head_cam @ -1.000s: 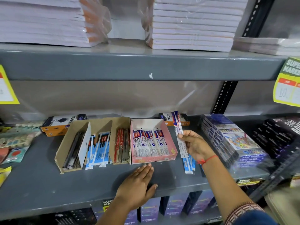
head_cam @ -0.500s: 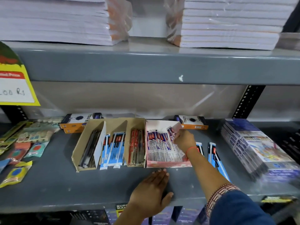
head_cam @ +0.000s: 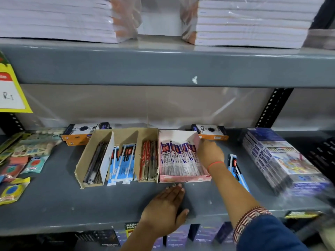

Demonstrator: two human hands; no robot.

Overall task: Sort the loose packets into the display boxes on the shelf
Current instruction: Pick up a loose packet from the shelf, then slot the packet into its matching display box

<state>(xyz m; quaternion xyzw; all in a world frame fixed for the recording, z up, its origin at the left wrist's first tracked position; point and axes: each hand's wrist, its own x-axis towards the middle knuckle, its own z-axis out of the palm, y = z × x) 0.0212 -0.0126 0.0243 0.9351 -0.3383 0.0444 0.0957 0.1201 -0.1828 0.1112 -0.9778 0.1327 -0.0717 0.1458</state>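
right hand (head_cam: 210,153) grip: curled over pink display box (head_cam: 178,178) right wall, hold unclear | packets (head_cam: 178,159) leftward, long axes front-to-back | left hand (head_cam: 164,211) flat on shelf (head_cam: 54,201), empty

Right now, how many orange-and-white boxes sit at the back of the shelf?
2. One orange-and-white box behind the cardboard box's left end, another behind the pink box. More may hide behind.

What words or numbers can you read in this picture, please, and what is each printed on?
"Rs": handwritten on the yellow price tag.
"TRIO": on the orange box at the back left.
"SUPER MAR", cut off: on the label under the shelf edge.
Packet print in the pink box: too blurred to read.
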